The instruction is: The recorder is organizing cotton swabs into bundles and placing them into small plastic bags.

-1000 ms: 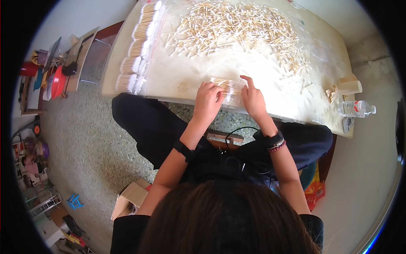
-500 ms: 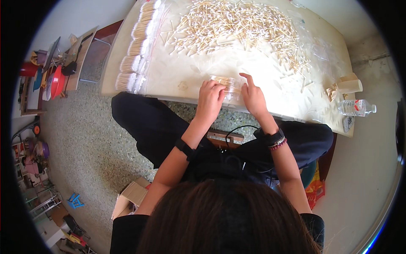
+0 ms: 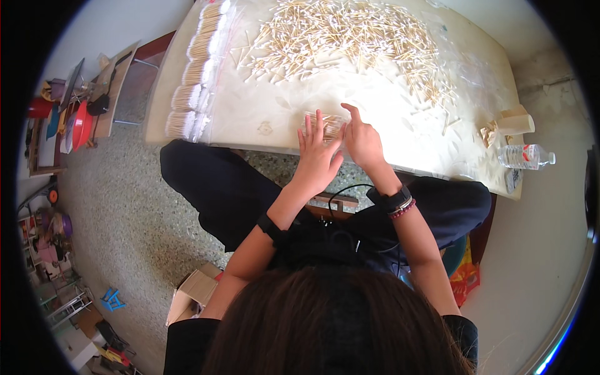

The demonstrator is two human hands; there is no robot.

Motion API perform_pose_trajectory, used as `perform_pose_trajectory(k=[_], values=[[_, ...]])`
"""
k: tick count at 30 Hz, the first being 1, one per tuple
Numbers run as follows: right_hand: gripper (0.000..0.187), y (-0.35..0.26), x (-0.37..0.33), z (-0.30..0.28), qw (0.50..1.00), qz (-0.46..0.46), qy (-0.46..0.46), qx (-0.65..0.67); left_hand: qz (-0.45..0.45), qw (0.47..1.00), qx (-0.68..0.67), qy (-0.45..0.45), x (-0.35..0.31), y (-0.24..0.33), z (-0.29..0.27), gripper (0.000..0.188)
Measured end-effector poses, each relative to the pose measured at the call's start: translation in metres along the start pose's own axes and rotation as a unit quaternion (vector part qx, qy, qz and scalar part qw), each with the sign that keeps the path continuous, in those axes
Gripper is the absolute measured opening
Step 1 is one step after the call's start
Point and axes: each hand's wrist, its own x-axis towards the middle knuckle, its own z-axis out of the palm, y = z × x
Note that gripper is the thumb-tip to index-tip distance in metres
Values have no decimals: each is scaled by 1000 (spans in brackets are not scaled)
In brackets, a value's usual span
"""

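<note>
A small clear bag of cotton swabs (image 3: 326,122) lies near the table's front edge. Across it rests my left hand (image 3: 317,157), fingers spread and flat, holding nothing. My right hand (image 3: 364,142) is at the bag's right end, its index finger stretched out and the other fingers curled under. Their tips are hidden, and the two hands meet or nearly meet there. Beyond them spreads a big heap of loose cotton swabs (image 3: 344,39). Along the left side of the table runs a row of swab bundles (image 3: 192,72) in clear bags.
On the pale table (image 3: 250,112), a clear plastic bottle (image 3: 526,157) lies on its side at the right edge, beside an open cardboard piece (image 3: 515,121). Clear plastic film (image 3: 470,74) lies at the far right. An open cardboard box (image 3: 196,289) stands on the floor.
My left hand has opened from a curled grip and spread flat over the bag. My right hand has shifted slightly left, closer to the left hand.
</note>
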Motion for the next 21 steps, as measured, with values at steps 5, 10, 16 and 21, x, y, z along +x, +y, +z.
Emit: perform_pose_trajectory(k=[5, 10, 16, 21], values=[[51, -14, 9, 2, 999, -6, -29, -29, -9, 1000, 24, -16, 0, 0, 2, 66], [51, -10, 11, -1, 999, -2, -25, 29, -30, 996, 76, -25, -1, 7, 1, 72], [33, 14, -9, -22, 978, 40, -7, 206, -13, 998, 66, -1, -3, 10, 2, 75], [22, 22, -22, -24, 952, 23, -9, 305, -22, 997, 76, 3, -3, 10, 1, 77]])
